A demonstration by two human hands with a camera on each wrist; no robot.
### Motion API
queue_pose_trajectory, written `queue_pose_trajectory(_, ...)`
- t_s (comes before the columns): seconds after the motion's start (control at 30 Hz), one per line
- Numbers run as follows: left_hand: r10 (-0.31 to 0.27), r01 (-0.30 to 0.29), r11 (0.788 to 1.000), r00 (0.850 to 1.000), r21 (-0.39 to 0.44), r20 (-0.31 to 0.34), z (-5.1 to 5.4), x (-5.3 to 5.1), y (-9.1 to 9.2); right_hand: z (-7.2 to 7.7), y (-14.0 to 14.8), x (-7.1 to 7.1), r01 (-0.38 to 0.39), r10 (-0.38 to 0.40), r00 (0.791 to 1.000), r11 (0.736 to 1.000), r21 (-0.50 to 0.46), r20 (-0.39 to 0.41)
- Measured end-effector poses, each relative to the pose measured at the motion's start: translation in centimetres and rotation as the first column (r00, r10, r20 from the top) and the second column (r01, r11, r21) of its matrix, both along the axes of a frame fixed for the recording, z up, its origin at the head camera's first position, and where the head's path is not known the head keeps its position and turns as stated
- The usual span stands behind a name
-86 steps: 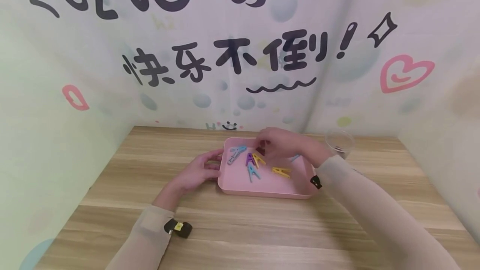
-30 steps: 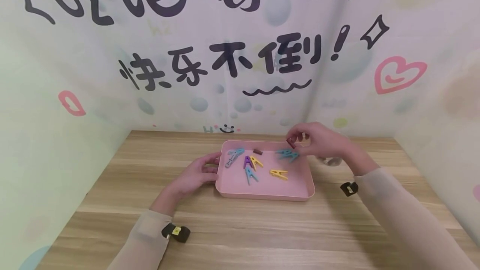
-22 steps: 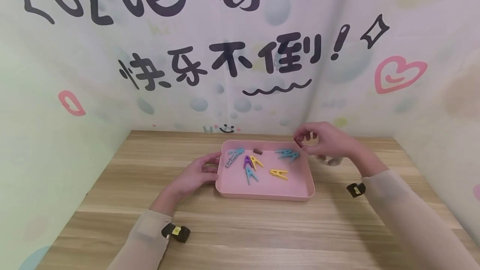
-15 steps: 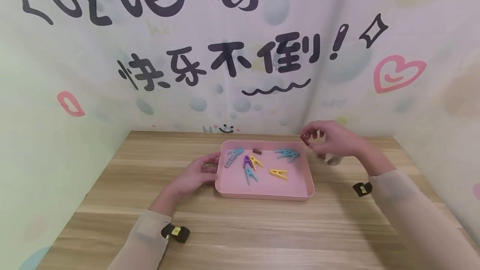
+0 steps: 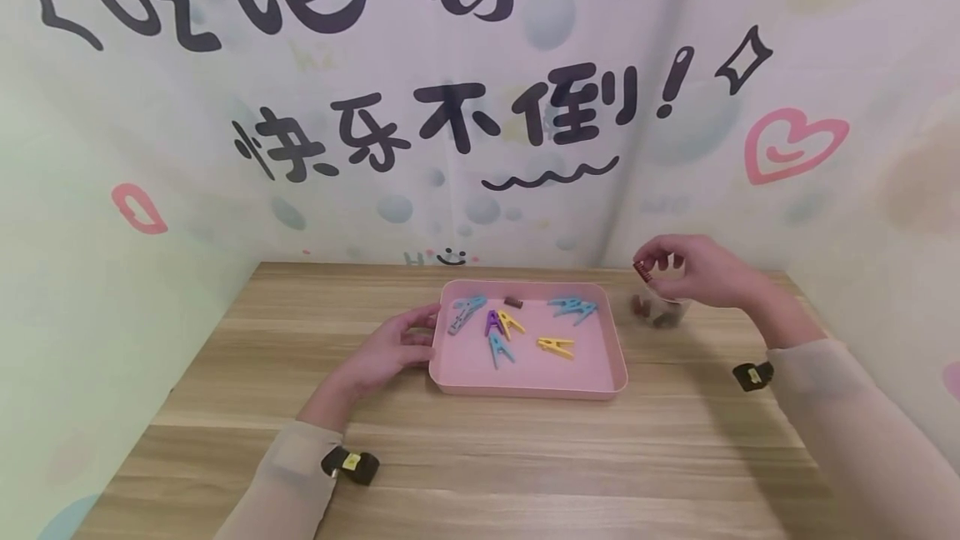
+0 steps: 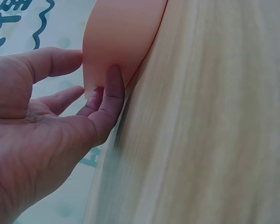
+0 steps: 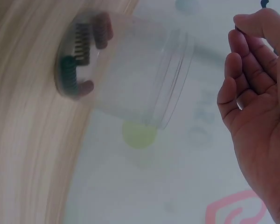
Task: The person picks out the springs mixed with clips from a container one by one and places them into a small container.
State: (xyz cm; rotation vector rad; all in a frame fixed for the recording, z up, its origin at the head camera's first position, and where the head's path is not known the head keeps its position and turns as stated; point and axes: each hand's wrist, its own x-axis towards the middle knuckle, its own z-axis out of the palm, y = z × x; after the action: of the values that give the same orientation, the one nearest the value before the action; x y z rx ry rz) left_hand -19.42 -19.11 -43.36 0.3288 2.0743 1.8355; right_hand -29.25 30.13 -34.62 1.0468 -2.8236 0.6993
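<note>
A dark red coil spring (image 5: 642,272) is pinched between the thumb and fingertips of my right hand (image 5: 708,272), above the mouth of a clear plastic jar (image 5: 660,311). The right wrist view shows several springs (image 7: 82,43) at the jar's bottom; there the held spring is mostly hidden by the fingertips. My left hand (image 5: 390,350) rests its fingertips against the left wall of a pink tray (image 5: 528,392), fingers loosely extended. Inside the tray lies another dark spring (image 5: 513,302), near the back wall.
Several clothespins share the tray: yellow (image 5: 557,347), purple (image 5: 492,322) and light blue (image 5: 501,350) ones among them. A wooden tabletop (image 5: 480,465) carries everything. Behind it hangs a printed cloth (image 5: 360,215); similar pale walls stand left and right.
My right hand has lifted a spring out of the tray and carried it rightwards over the jar. The left hand stays at the tray's left side. The clothespins have not visibly moved.
</note>
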Motion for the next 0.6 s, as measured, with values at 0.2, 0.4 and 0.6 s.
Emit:
queue_pose_trajectory(0.2,-0.002,0.002,1.000,1.000,0.001,0.001,0.0,0.0,0.0,0.0,1.4,0.1,0.040,-0.040,0.999,0.999,0.011,0.012)
queue_pose_trajectory(0.4,-0.004,0.004,1.000,1.000,-0.003,0.001,0.1,0.0,0.0,-0.1,2.5,0.2,0.052,-0.052,0.998,0.999,0.013,-0.027)
queue_pose_trajectory(0.6,-0.010,0.010,1.000,1.000,-0.002,-0.005,-0.1,-0.2,0.0,-0.2,3.1,0.1,0.079,-0.078,0.997,0.996,0.051,-0.016)
